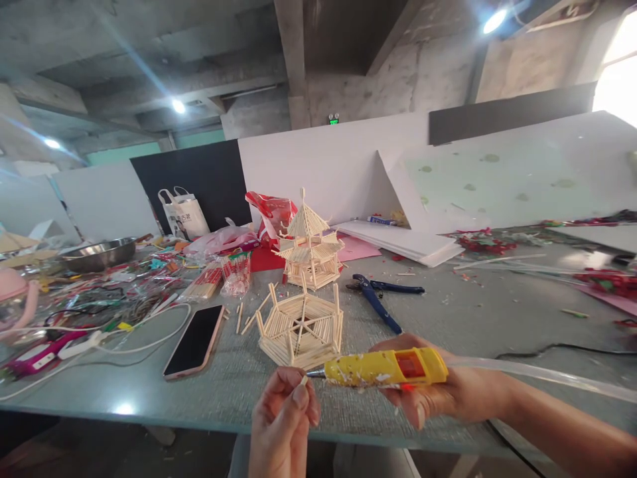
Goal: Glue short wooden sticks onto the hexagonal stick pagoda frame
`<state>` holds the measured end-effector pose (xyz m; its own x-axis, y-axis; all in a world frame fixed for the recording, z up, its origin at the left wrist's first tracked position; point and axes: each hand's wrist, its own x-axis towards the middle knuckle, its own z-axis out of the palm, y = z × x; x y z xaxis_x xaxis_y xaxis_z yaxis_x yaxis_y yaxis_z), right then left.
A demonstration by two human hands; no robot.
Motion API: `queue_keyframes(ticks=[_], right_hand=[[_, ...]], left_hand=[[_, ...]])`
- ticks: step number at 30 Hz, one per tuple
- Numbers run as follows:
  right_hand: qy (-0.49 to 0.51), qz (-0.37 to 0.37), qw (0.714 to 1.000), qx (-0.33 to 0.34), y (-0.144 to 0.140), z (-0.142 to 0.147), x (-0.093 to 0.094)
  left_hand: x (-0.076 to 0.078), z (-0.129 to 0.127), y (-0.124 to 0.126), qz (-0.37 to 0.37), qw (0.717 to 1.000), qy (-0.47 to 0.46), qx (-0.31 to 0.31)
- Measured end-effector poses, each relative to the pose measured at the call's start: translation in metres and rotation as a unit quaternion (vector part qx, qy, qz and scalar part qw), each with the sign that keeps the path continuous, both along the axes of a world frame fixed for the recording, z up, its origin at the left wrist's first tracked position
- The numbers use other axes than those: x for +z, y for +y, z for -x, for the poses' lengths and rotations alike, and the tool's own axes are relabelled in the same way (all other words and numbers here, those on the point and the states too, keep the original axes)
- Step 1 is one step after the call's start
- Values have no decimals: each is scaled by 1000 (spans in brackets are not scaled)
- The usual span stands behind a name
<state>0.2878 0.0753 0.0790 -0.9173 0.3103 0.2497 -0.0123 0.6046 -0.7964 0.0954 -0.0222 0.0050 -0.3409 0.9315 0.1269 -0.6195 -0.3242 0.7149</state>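
My right hand (438,395) grips a yellow hot glue gun (385,368), held level with its metal tip pointing left. My left hand (283,418) pinches a small wooden stick piece (303,380) right at that tip, at the table's near edge. Just beyond them on the grey table (233,388) stands a hexagonal base of wooden sticks (301,328). Farther back stands a two-tiered stick pagoda roof (309,245). A clear glue stick (527,377) trails from the gun's rear to the right.
A black phone (195,340) lies face up left of the base. Blue-handled pliers (381,299) lie to its right. Stick bundles (219,277), white cables, a metal bowl (99,252), bags and scraps crowd the left. White boards (403,240) lean at the back. A black cord (562,348) runs right.
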Motion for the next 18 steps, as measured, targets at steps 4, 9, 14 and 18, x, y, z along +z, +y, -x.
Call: queue_keyframes(ticks=[4, 9, 14, 18], right_hand=[[4, -22, 1000, 10, 1, -2, 0], [-14, -19, 1000, 2, 1, -2, 2], [-29, 5, 1000, -5, 2, -3, 3], [-43, -8, 999, 0, 2, -3, 4]], left_hand=[[2, -3, 1, 6, 1000, -7, -2], [0, -3, 1, 10, 1000, -12, -7], [2, -4, 1, 19, 1000, -21, -9], [5, -5, 1, 12, 999, -27, -14]])
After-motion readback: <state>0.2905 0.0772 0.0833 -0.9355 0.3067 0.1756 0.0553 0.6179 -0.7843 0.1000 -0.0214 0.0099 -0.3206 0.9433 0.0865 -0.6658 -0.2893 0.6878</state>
